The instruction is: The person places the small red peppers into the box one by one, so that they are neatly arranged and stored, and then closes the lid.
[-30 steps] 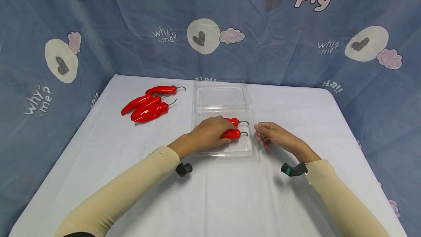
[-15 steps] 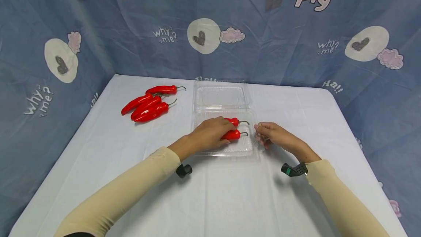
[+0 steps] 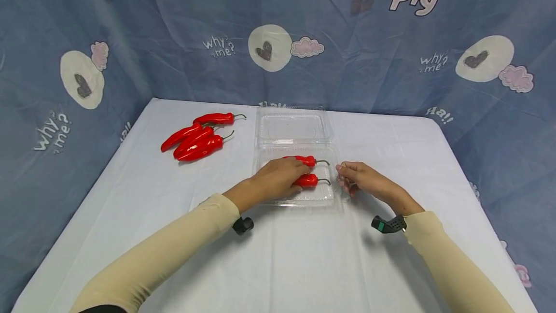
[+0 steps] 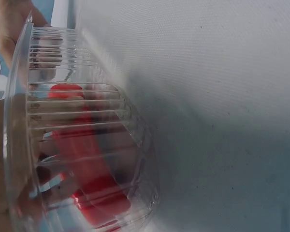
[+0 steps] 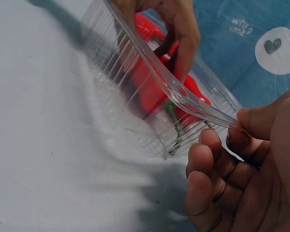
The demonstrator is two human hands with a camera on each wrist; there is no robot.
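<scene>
Two red chili peppers lie side by side in the base of a clear plastic clamshell box [image 3: 323, 196]. My left hand [image 3: 274, 178] reaches down into the base and grips the nearer pepper [image 3: 308, 180], its stem toward the right. The farther pepper [image 3: 307, 160] lies just beyond the fingers, partly covered by them. In the right wrist view, the left fingers curl about the red body [image 5: 149, 92] behind the ribbed wall. My right hand [image 3: 362, 177] pinches the box's right rim between thumb and forefinger; its other fingers are loosely bent outside the wall.
Several more red chili peppers [image 3: 201, 148] lie in a loose group at the table's back left. The box's lid [image 3: 293, 127] lies folded back, away from me. A white cloth covers the table [image 3: 304, 260], and a blue printed curtain [image 3: 208, 71] hangs behind it.
The nearer pepper has shifted slightly toward me and to the right under my left hand. More of the farther pepper shows now. My right hand stays on the rim.
</scene>
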